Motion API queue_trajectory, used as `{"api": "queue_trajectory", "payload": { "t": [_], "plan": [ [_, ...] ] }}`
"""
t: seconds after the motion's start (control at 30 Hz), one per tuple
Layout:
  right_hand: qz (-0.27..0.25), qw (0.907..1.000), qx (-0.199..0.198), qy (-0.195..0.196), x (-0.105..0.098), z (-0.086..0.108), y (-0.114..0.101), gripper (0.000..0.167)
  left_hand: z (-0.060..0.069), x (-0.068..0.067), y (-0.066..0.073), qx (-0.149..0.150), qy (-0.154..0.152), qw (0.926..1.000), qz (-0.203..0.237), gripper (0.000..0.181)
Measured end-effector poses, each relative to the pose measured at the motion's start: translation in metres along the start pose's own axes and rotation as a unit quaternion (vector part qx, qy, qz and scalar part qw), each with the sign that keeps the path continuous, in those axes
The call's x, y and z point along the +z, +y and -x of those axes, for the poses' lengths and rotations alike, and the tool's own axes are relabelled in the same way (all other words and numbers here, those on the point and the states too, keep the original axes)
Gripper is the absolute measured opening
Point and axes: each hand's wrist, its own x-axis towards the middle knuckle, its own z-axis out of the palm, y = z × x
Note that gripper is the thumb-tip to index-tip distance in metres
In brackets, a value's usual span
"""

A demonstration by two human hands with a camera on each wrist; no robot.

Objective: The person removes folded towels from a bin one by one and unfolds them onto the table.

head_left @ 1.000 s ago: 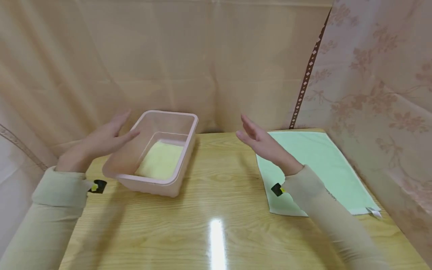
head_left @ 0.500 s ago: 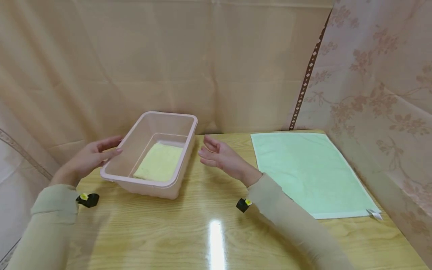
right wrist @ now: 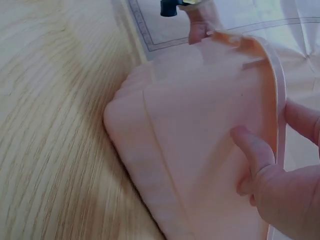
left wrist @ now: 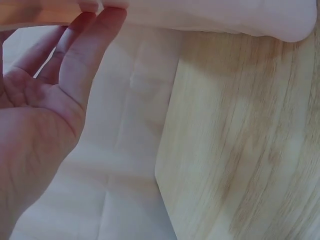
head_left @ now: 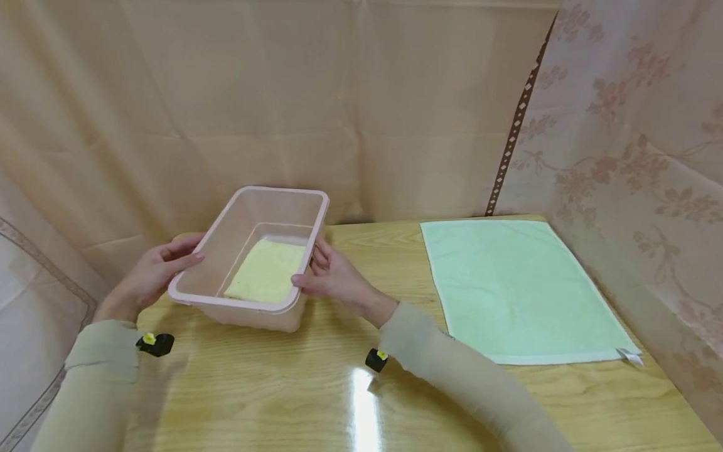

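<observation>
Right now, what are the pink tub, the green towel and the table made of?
The pink tub looks like smooth plastic with a thin molded rim. The green towel seems matte cloth, with a pale border and tag. The table looks like glossy wood or a wood print: it shows grain and a bright reflection.

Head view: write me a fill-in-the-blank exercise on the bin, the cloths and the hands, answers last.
The cloth inside the pink plastic bin is ____ in colour.
The towel spread flat on the wooden table is ____ in colour.
The hand on the bin's side nearer the towel is the person's ____ one.
Missing words: yellow; green; right.
</observation>
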Motion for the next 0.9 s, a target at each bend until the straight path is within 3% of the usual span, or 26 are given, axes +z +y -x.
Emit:
{"api": "queue_trajectory", "payload": {
  "t": [0.3, 0.57, 0.9],
  "plan": [
    [-0.005, 0.9998, 0.017, 0.005, 0.004, -0.001, 0.003, 0.097, -0.002, -0.003, -0.003, -0.002, -0.014, 0.9988, 0.047, 0.036],
    [-0.001, 0.9997, 0.022, 0.010, 0.005, -0.002, 0.003, 0.096, -0.002, -0.006, -0.003, 0.003, -0.026, 0.9981, 0.056, 0.036],
    [-0.027, 0.9988, 0.038, 0.017, 0.002, -0.008, 0.007, 0.095, 0.002, -0.012, -0.006, -0.029, -0.032, 0.9931, 0.109, 0.037]
  ]
}}
